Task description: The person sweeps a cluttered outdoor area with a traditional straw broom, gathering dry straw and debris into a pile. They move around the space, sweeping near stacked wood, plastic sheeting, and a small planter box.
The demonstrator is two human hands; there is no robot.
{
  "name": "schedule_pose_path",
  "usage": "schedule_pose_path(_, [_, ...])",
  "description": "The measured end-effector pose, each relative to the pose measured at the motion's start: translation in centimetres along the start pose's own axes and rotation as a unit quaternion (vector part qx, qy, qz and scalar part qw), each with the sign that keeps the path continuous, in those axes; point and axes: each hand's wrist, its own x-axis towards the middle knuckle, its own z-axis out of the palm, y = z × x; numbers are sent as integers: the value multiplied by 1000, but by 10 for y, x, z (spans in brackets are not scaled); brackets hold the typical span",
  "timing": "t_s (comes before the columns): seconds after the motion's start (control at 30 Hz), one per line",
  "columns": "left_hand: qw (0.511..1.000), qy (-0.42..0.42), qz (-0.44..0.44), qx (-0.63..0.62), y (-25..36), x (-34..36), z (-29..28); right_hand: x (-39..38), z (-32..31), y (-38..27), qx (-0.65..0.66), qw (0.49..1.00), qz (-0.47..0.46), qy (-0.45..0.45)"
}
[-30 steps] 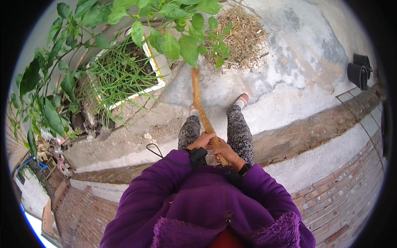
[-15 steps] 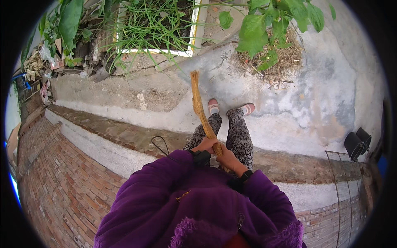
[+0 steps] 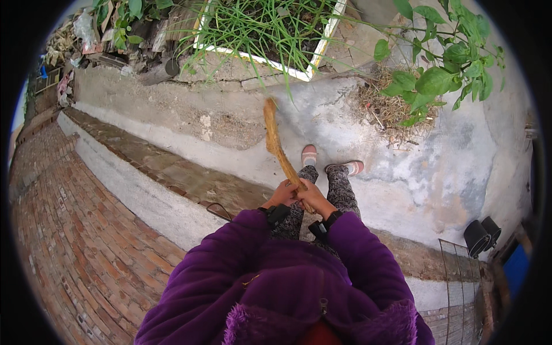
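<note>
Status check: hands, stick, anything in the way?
Left hand and right hand both shut on wooden stick. Stick angled up and forward over concrete ground. Planter box and leafy branch ahead of the tip.

Outdoor yard of a home: brick paving (image 3: 63,230), weathered concrete floor (image 3: 437,172), white-framed planter (image 3: 270,60) of grassy greens, leafy shrub (image 3: 443,69), black pots (image 3: 482,234).

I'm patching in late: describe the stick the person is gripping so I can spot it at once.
Start at the white-framed planter of long grass at the top, then drop to the pale concrete floor below it. Rising from both hands, left hand and right hand, is the wooden stick: yellowish-brown, rough, slightly bent, the only long bare pole among green plants.
</note>
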Motion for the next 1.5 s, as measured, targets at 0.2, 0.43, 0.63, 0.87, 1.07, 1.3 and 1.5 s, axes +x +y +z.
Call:
schedule_pose_path(0.2, [985, -94, -144, 20, -43, -13, 58, -102, -6, 20, -247, 950, -34, 190])
schedule_pose_path(0.43, [981, -73, -178, -22, -52, -11, 60, -101, -27, 23, -327, 932, -26, 156])
schedule_pose_path(0.63, [994, -61, -95, -10, -66, 65, 66, -87, -75, 0, -105, 988, 41, 106])
schedule_pose_path(0.87, [985, -69, -95, 126, -121, 134, 207, -169, -189, -4, -63, 967, -10, 246])
schedule_pose_path(1.07, [970, -174, -93, 140, -144, 181, 351, -221, -305, -29, -216, 902, -69, 367])
schedule_pose_path(1.3, [961, -206, -72, 169, -118, 210, 486, -257, -390, -100, -191, 896, -85, 392])
schedule_pose_path(1.5, [949, -230, 49, 209, -92, 190, 544, -277, -407, -139, -193, 862, -186, 430])
